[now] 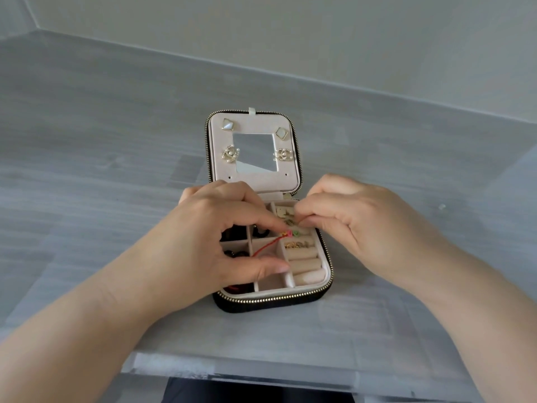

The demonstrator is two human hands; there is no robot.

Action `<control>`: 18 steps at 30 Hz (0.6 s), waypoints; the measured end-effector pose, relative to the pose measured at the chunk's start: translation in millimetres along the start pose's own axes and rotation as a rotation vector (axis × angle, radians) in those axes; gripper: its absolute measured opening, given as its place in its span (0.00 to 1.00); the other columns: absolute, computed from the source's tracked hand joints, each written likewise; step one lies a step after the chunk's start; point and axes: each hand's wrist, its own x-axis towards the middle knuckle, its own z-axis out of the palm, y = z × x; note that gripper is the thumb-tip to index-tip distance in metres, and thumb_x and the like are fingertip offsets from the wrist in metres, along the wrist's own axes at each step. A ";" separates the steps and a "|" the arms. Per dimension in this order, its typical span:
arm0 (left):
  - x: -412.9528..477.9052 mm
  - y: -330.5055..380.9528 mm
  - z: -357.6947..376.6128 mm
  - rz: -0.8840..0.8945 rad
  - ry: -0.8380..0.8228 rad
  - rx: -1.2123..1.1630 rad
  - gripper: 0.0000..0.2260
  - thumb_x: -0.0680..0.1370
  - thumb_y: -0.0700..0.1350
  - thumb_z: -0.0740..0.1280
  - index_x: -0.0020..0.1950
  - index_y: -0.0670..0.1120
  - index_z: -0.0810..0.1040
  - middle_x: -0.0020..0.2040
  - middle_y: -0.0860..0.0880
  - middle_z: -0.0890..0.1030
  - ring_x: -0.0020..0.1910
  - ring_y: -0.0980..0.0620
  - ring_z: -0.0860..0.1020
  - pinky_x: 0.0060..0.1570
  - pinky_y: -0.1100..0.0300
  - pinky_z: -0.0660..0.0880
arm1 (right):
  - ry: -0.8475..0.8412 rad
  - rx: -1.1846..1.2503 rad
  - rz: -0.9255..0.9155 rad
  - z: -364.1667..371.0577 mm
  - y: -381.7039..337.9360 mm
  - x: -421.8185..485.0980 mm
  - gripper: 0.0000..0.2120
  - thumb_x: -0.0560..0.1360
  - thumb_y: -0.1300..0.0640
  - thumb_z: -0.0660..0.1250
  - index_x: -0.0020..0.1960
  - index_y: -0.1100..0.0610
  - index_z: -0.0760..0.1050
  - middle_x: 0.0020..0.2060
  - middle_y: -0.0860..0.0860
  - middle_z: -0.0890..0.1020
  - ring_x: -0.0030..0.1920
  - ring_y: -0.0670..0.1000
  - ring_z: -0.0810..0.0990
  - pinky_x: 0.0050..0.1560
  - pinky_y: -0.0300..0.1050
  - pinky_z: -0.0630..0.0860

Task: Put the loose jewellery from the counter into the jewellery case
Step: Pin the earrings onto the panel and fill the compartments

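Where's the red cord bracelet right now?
The red cord bracelet hangs over the open jewellery case, pinched between left hand and right hand.

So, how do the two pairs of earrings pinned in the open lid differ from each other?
The upper earrings are plain, pale, diamond-shaped studs with a thin gold edge; the lower earrings are ornate, openwork and set with small pearl-like beads. The upper earrings sit near the lid's top corners above the mirror, while the lower earrings flank its sides. The lower earrings look wider. Both pairs are pinned on the pale lid panel of the jewellery case, one earring on each side.
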 end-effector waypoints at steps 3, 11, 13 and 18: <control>-0.2 -0.1 0.2 0.001 0.002 -0.004 0.19 0.63 0.66 0.66 0.52 0.63 0.78 0.50 0.64 0.74 0.50 0.68 0.71 0.51 0.69 0.61 | 0.015 -0.067 -0.045 0.4 -2.3 1.3 0.08 0.73 0.58 0.62 0.44 0.56 0.80 0.39 0.50 0.79 0.36 0.50 0.76 0.32 0.47 0.72; -0.5 -2.9 1.3 0.034 0.016 0.029 0.21 0.64 0.68 0.63 0.54 0.65 0.75 0.50 0.64 0.74 0.50 0.70 0.70 0.49 0.73 0.62 | 0.196 0.246 0.238 -5.6 -2.4 -14.9 0.06 0.70 0.58 0.69 0.45 0.50 0.80 0.37 0.41 0.82 0.40 0.40 0.79 0.43 0.32 0.73; -0.2 -4.6 2.3 0.043 0.019 0.028 0.21 0.65 0.72 0.60 0.54 0.66 0.74 0.50 0.65 0.74 0.51 0.68 0.71 0.49 0.70 0.63 | 0.230 0.226 0.416 -27.3 18.5 -31.0 0.05 0.71 0.57 0.71 0.41 0.47 0.80 0.34 0.39 0.82 0.39 0.39 0.79 0.40 0.29 0.72; 1.3 -4.9 4.5 0.049 0.026 0.061 0.20 0.65 0.72 0.60 0.53 0.67 0.73 0.50 0.66 0.74 0.51 0.67 0.71 0.53 0.75 0.59 | 0.085 0.075 0.823 -51.4 74.8 -66.3 0.04 0.71 0.54 0.71 0.46 0.48 0.79 0.39 0.40 0.80 0.44 0.44 0.80 0.40 0.33 0.69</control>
